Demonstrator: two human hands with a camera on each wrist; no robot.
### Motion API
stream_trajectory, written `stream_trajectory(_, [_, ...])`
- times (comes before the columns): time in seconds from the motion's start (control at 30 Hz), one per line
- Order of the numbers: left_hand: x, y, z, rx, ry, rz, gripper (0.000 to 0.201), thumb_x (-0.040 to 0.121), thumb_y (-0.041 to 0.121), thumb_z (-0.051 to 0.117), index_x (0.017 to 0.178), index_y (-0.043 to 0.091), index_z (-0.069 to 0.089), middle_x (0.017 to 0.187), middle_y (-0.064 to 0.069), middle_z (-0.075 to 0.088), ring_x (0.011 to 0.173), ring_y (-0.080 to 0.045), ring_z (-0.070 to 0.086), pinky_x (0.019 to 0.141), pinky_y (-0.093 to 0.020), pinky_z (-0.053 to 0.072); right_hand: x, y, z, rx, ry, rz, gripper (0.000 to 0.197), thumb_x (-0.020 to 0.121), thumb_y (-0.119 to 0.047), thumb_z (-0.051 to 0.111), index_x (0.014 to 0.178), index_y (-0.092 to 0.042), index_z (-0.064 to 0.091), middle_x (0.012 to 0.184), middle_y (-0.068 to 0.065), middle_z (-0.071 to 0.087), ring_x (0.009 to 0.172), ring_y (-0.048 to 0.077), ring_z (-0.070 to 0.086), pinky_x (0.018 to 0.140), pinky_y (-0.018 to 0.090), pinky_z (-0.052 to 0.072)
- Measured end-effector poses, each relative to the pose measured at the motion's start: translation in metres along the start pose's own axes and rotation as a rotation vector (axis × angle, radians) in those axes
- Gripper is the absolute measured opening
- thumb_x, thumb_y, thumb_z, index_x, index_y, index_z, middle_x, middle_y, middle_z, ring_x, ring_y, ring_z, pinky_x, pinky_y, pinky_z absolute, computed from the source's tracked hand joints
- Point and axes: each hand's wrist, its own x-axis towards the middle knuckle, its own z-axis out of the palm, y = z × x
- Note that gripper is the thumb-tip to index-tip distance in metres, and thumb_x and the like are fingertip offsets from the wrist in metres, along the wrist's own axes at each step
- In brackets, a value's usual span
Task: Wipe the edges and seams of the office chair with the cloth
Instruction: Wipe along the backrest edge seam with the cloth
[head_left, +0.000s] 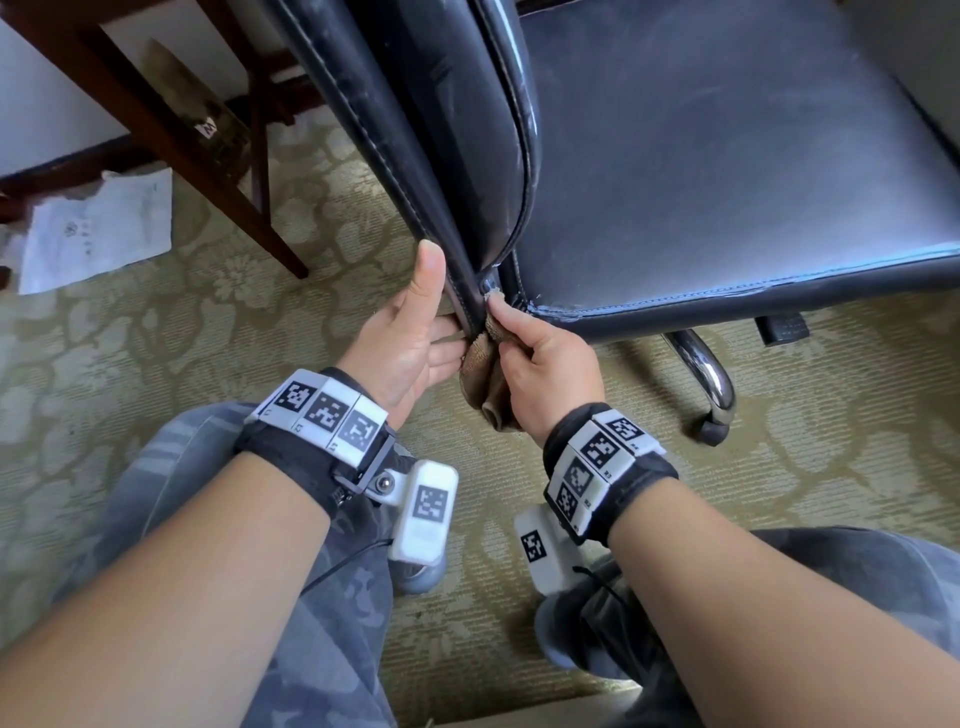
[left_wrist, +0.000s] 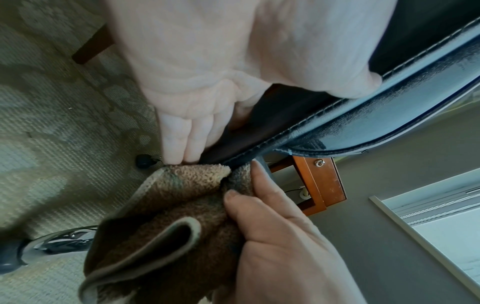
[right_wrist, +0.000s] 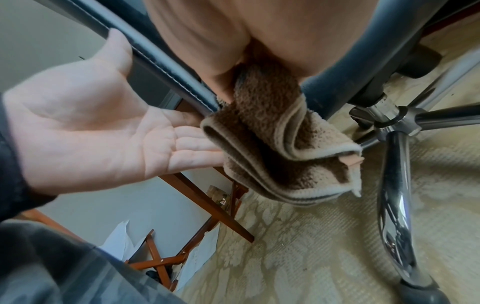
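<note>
A black leather office chair stands before me, with its backrest (head_left: 415, 130) at the left and its seat (head_left: 727, 182) at the right. My left hand (head_left: 421, 327) steadies the backrest's lower stitched edge (left_wrist: 389, 115): the thumb lies along it and straight fingers reach behind. My right hand (head_left: 524, 343) pinches a folded brown cloth (head_left: 485, 384) and presses its top into the corner where backrest and seat meet. The rest of the cloth (right_wrist: 272, 133) hangs below in loose folds, against my left hand's fingers (right_wrist: 197, 144). In the left wrist view the cloth (left_wrist: 166, 205) sits under the backrest's bottom end.
Chrome base legs with casters (head_left: 711, 384) spread under the seat over patterned carpet. A dark wooden table's legs (head_left: 171, 130) stand at the left, with loose papers (head_left: 98, 228) on the floor beside them. My knees in camouflage trousers (head_left: 322, 597) are close under both arms.
</note>
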Motion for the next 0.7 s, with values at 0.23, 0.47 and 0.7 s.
stream_trajectory(0.23, [0.002, -0.001, 0.001, 0.003, 0.039, -0.007, 0.084, 0.072, 0.091, 0.043, 0.127, 0.031, 0.062, 0.115, -0.007, 0.079, 0.113, -0.022, 0.074, 0.113, -0.046, 0.048, 0.003, 0.002, -0.007, 0.120, -0.076, 0.118, 0.040, 0.102, -0.002, 0.050, 0.123, -0.029, 0.071, 0.088, -0.023, 0.064, 0.063, -0.018, 0.061, 0.053, -0.003, 0.038])
stream_trajectory(0.47, [-0.001, 0.002, 0.006, -0.005, 0.013, -0.002, 0.094, 0.076, 0.091, 0.039, 0.140, 0.024, 0.057, 0.116, -0.009, 0.078, 0.112, -0.023, 0.075, 0.090, -0.031, 0.059, 0.004, -0.008, -0.007, 0.062, -0.036, 0.009, 0.045, 0.094, -0.008, 0.057, 0.129, -0.034, 0.070, 0.118, -0.019, 0.072, 0.105, -0.007, 0.065, 0.098, 0.013, 0.048])
stream_trajectory(0.7, [-0.005, 0.002, 0.008, 0.017, 0.030, 0.016, 0.087, 0.071, 0.085, 0.039, 0.128, 0.024, 0.064, 0.114, -0.008, 0.079, 0.113, -0.020, 0.074, 0.107, -0.039, 0.051, 0.003, -0.002, -0.010, -0.174, -0.091, -0.049, 0.048, 0.100, -0.015, 0.052, 0.137, -0.043, 0.061, 0.124, -0.014, 0.070, 0.108, 0.001, 0.063, 0.075, -0.012, 0.029])
